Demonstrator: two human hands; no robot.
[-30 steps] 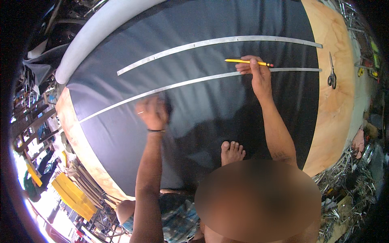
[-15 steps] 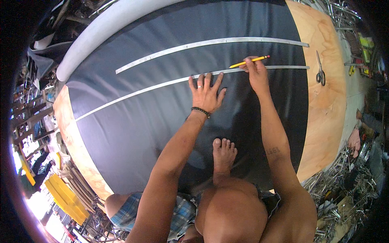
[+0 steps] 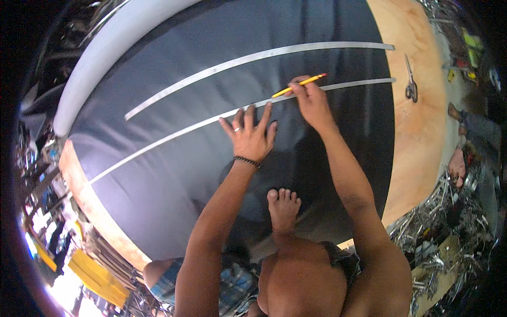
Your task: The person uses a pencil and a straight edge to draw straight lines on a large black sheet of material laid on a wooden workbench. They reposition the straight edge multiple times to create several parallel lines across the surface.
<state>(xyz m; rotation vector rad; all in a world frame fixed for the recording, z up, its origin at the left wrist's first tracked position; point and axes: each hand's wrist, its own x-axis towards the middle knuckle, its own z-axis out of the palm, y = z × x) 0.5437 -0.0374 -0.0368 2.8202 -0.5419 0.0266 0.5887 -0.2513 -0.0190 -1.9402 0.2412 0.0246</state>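
Black sheet material (image 3: 174, 179) lies spread over a wooden board. Across it runs a long thin metal strip (image 3: 158, 143), and my left hand (image 3: 251, 138) presses on its middle with the fingers spread. My right hand (image 3: 311, 103) grips a yellow pencil (image 3: 309, 81) with a red end. The pencil's tip points down and left, close to the strip just right of my left fingertips; whether it touches the sheet I cannot tell. Farther off lies a second, wider metal ruler (image 3: 232, 66), roughly alongside the strip.
Scissors (image 3: 410, 87) with dark handles rest on the bare right part of the wooden board (image 3: 422, 142). A thick pale roll (image 3: 90, 74) borders the sheet at the far left. My bare foot (image 3: 283, 208) stands on the sheet. Metal scraps (image 3: 443, 232) pile up at the right.
My right hand and the pencil have moved left along the strip, nearer my left hand. My left fingers have spread wider. The whole view has shifted and tilted a little.
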